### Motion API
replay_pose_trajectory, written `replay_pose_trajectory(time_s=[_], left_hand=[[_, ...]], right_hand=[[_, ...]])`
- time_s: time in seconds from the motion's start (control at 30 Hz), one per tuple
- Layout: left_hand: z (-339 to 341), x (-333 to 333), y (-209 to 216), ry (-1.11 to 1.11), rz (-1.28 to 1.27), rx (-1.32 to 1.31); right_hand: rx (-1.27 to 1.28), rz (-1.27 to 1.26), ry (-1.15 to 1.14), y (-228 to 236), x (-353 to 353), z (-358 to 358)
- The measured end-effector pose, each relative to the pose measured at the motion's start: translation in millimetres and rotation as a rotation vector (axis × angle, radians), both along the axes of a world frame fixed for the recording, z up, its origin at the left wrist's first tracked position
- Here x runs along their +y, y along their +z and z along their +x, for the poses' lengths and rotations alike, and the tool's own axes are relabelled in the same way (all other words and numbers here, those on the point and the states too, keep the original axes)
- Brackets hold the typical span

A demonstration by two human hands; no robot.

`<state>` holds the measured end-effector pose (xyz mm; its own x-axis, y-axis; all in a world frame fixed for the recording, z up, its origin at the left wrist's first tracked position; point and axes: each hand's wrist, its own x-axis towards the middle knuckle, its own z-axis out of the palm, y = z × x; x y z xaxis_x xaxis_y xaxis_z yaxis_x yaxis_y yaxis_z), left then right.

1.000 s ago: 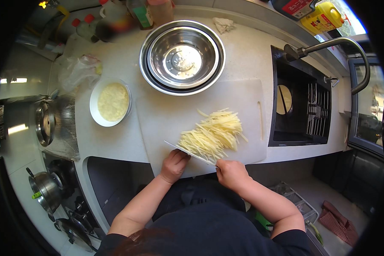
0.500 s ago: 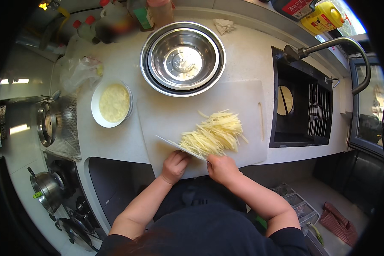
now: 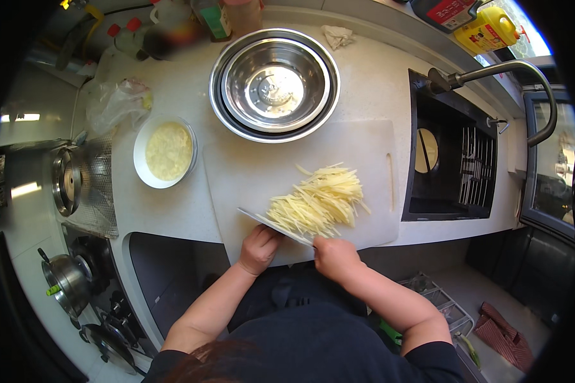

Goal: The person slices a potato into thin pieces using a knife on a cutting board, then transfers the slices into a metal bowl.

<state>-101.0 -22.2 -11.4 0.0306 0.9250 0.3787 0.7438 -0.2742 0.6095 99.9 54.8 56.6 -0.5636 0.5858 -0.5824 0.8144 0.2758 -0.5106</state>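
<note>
A kitchen knife [image 3: 276, 226] with a broad blade slants across the near part of the white cutting board [image 3: 249, 172]. My right hand [image 3: 337, 256] is closed round its handle. My left hand [image 3: 259, 249] presses curled fingers up to the near face of the blade; whatever they may hold is hidden beneath them. Against the far side of the blade lies a heap of pale yellow shreds [image 3: 322, 199], cut thin like potato strips.
Nested steel bowls [image 3: 275, 86] stand at the board's far edge. Left of the board is a white bowl [image 3: 166, 152] of pale pieces in cloudy liquid, near a plastic bag [image 3: 121, 105]. A dark sink [image 3: 450, 153] with a faucet [image 3: 536, 70] lies to the right.
The knife and both hands have shifted very slightly toward me and to the right. The heap of shreds looks the same.
</note>
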Motion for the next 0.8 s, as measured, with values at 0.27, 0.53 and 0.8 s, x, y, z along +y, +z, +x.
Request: replay_pose_trajectory(time_s=[0.27,0.53,0.8], left_hand=[[0,0,2,0.003,-0.012,-0.022],[-1,-3,-6,0.000,0.002,-0.046],[-5,-3,-5,-0.019,0.012,-0.004]], right_hand=[[0.142,0.074,-0.080,-9,5,-8],[0.063,0.024,-0.040,11,-1,13],[0.035,0.036,0.009,16,3,12]])
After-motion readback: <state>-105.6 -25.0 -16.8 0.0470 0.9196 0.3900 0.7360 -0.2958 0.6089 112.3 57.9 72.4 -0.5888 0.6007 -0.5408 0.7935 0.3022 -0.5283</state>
